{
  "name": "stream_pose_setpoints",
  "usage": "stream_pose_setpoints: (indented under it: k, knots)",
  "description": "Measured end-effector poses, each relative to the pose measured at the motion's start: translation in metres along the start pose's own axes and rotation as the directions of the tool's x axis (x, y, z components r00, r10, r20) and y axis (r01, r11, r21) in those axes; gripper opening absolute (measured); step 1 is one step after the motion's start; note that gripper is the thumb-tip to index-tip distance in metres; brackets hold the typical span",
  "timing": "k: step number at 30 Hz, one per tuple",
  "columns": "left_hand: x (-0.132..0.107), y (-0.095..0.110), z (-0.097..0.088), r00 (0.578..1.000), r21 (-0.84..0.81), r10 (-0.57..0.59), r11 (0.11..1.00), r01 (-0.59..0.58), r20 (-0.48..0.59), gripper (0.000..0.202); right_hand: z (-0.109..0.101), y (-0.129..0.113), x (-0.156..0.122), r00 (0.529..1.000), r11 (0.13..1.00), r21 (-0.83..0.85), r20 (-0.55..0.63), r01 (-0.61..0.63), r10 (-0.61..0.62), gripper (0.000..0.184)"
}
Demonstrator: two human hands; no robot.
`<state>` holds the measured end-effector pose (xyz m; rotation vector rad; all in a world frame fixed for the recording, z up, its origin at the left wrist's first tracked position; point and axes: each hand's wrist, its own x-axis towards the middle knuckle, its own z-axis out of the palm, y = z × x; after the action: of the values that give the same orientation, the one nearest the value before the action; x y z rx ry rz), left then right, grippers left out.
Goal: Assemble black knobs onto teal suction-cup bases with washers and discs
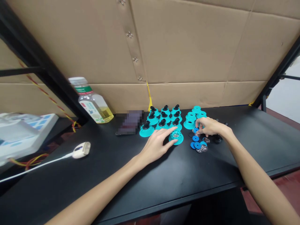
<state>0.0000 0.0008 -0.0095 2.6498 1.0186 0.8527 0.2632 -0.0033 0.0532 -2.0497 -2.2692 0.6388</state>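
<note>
On the black tabletop, my left hand steadies a turquoise cone-shaped plastic cup, thumb and fingers on either side of its rim. A clear disc shows inside that cup's round opening. To the right, my right hand pinches a blue disc at the small parts; the fingertips partly cover it. Below that hand lie more blue discs and clear perforated discs. Behind my left hand stand rows of turquoise cups with black elbow fittings. Several turquoise cups without fittings sit behind my right hand.
Black fittings lie partly hidden behind my right wrist. At the left are a bottle, a blurred-out dark rectangular thing, a white plug-like piece with a cable, and a white device. Cardboard walls the back.
</note>
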Motion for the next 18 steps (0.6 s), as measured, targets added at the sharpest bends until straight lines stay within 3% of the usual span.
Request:
stream_pose_setpoints:
  k: [5, 9, 15, 18]
  knots:
    - [-0.001, -0.001, 0.000, 1.000, 0.008, 0.003, 1.000, -0.003, -0.002, 0.046, -0.001, 0.001, 0.000, 0.999, 0.998, 0.046, -0.032, 0.034, -0.032, 0.014]
    - [-0.001, 0.001, -0.001, 1.000, 0.008, -0.005, 1.000, 0.005, -0.001, 0.047, -0.004, 0.001, -0.002, 0.990, 0.976, 0.173, -0.069, 0.130, -0.120, 0.009]
    - [0.001, 0.005, -0.004, 0.999, -0.014, -0.041, 0.999, 0.042, 0.019, 0.060, 0.003, -0.015, -0.001, 0.941, 0.823, 0.462, -0.233, 0.331, -0.247, 0.014]
    - [0.001, 0.005, -0.003, 0.998, -0.023, -0.068, 0.997, 0.068, 0.019, 0.067, 0.015, -0.030, 0.003, 0.917, 0.807, 0.451, -0.299, 0.380, -0.265, 0.015]
